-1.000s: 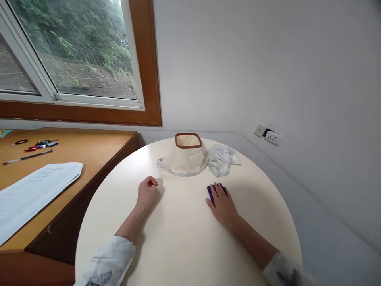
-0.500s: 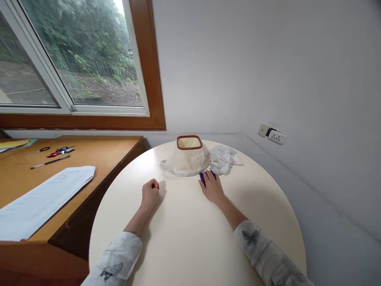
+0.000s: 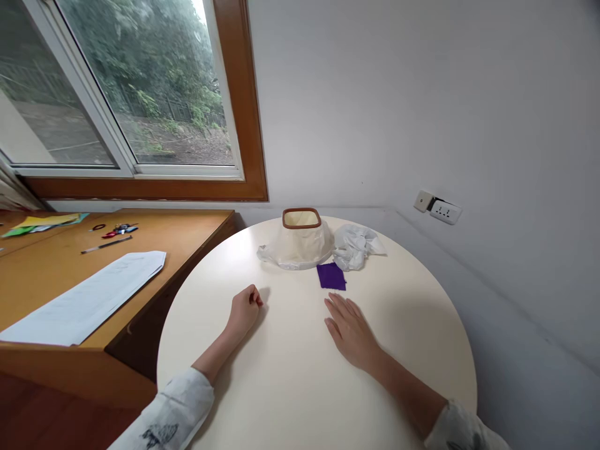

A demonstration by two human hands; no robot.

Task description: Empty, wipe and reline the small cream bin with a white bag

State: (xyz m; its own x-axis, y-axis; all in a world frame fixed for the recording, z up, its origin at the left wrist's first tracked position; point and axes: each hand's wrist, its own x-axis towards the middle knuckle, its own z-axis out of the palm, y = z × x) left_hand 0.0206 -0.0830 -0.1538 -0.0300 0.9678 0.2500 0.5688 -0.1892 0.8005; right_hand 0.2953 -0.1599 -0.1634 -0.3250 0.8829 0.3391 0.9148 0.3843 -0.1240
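Note:
A small square of purple cloth (image 3: 332, 276) lies flat on the round cream table (image 3: 290, 375), just in front of a crumpled white plastic bag (image 3: 356, 246). My right hand (image 3: 350, 328) rests palm down on the near side of the cloth, fingers spread and a small gap short of it. To the left, my left hand (image 3: 244, 310) lies on the table as a loose fist, with nothing showing in it. Behind both hands stands a bin-like container (image 3: 304, 247) with a brown rim, draped in a thin translucent plastic bag.
A wooden desk (image 3: 197, 240) adjoins on the left, bearing papers (image 3: 94, 297), a pen (image 3: 106, 244), a bunch of keys (image 3: 120, 230) and colored sheets (image 3: 44, 220). A white wall with a socket (image 3: 445, 211) bounds the back and right; a window (image 3: 154, 94) is at upper left.
My right hand has let go of the purple cloth and drawn back toward me, leaving it flat on the table. My left fist stays about where it was; the view has shifted slightly.

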